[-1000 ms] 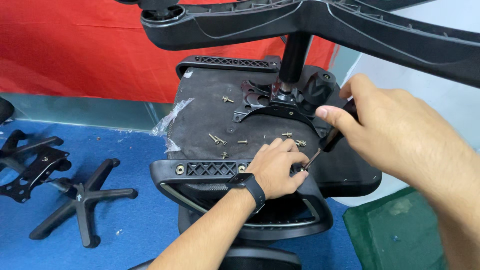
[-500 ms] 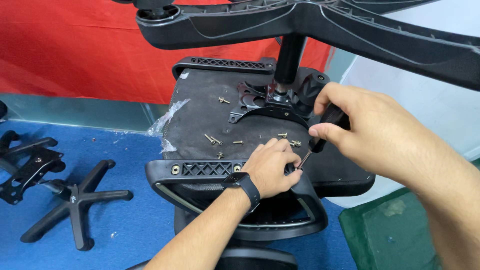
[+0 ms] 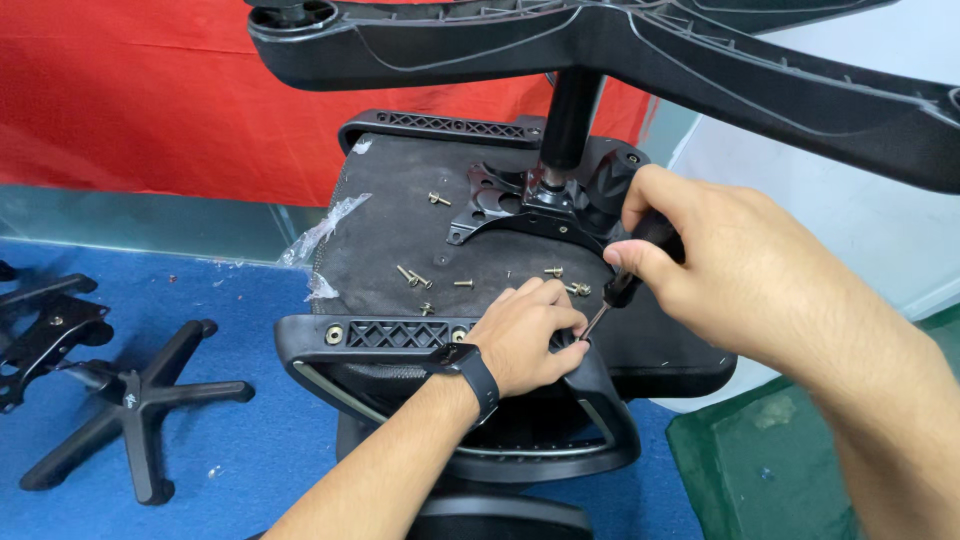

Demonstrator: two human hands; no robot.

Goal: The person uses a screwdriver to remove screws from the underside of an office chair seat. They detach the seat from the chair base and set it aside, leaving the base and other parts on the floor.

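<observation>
**Screwdriver held firm, tip at the armrest bracket**

The right hand (image 3: 720,250) is closed around the black handle of a screwdriver (image 3: 625,275), thumb and forefinger pinched low on the grip, the thin metal shaft angled down and to the left. The left hand (image 3: 525,335), with a dark watch (image 3: 470,370) on the wrist, is curled shut over the spot where the tip lands, on the top edge of the black armrest bracket (image 3: 400,335); whatever small part its fingers pinch is hidden beneath them.

To do this step well, the shaft probably wants to stand in line with the screw rather than lean, so the tip does not slip out. The left fingers are best kept just beside the tip, steadying, not under it. Firm downward pressure with slow turns seems wiser than speed.

The upturned chair seat (image 3: 400,250) lies bottom up in the middle of the view, between both hands and a red backdrop (image 3: 130,100). Its underside is dark fabric, with a black metal plate (image 3: 520,205) bolted near the centre and a column rising from it to the star base (image 3: 640,50) overhead. Several loose screws (image 3: 412,277) lie scattered on the fabric, near the left hand but apart from it. A torn scrap of clear plastic wrap (image 3: 325,232) clings to the seat's left edge. A second star base (image 3: 130,400) lies on the blue floor mat (image 3: 250,440) to the left.
</observation>
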